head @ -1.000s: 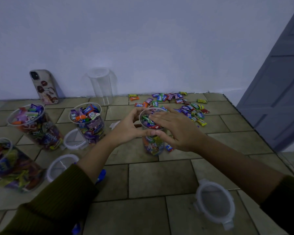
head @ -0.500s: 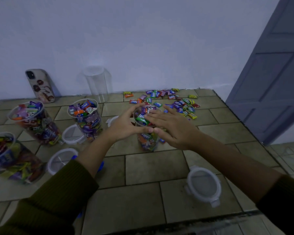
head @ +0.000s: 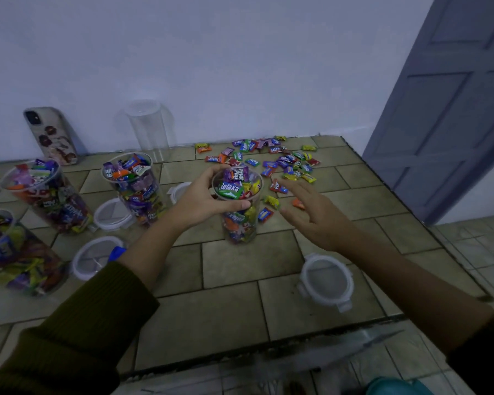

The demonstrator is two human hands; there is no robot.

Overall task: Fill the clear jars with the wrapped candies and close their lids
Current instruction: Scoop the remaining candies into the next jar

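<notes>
A clear jar point(head: 240, 223) brimming with wrapped candies stands upright at the middle of the tiled surface, lidless. My left hand point(head: 203, 199) wraps around its upper rim from the left. My right hand point(head: 311, 212) hovers to the right of the jar, fingers spread, holding nothing, over a few stray candies. A pile of loose wrapped candies point(head: 280, 159) lies behind it near the wall. Three more candy-filled jars point(head: 134, 186) point(head: 46, 195) point(head: 9, 252) stand at the left, all uncovered. An empty clear jar point(head: 150, 129) stands by the wall.
Round white lids lie flat: one lid point(head: 327, 280) at the front right, other lids point(head: 110, 213) point(head: 94, 256) point(head: 178, 191) near the left jars. A phone point(head: 52, 135) leans on the wall. The tiled surface ends in an edge point(head: 268, 349) close to me; a grey door point(head: 451, 104) stands right.
My right hand has come off the jar's mouth and swung to the right, opening its fingers. My left hand stays on the jar. The camera has tipped back a little.
</notes>
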